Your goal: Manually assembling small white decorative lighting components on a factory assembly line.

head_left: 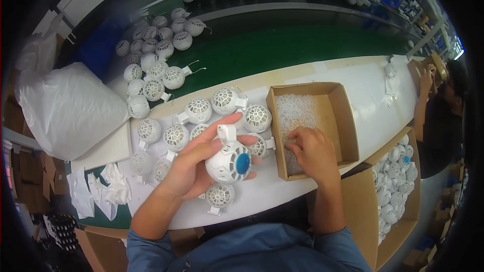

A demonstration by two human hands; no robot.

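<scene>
My left hand (187, 168) is closed around a white ball-shaped mini fan (221, 165) with slotted vents, a blue round centre and a short neck pointing up. My right hand (316, 155) reaches into a shallow cardboard box (348, 123), its fingertips pinched together over many small clear plastic pieces (297, 108). Whatever those fingertips hold is too small to make out. Around my left hand, several similar white fan bodies with open grilles, such as one fan body (257, 118), lie on the white tabletop (373, 95).
More fan bodies (154, 65) cover the green surface (282, 45) at the far left. A large white plastic bag (75, 111) stands left. On the right, an open carton (360, 211) holds many fans. Another person (438, 106) works at the far right, hands on a cardboard piece.
</scene>
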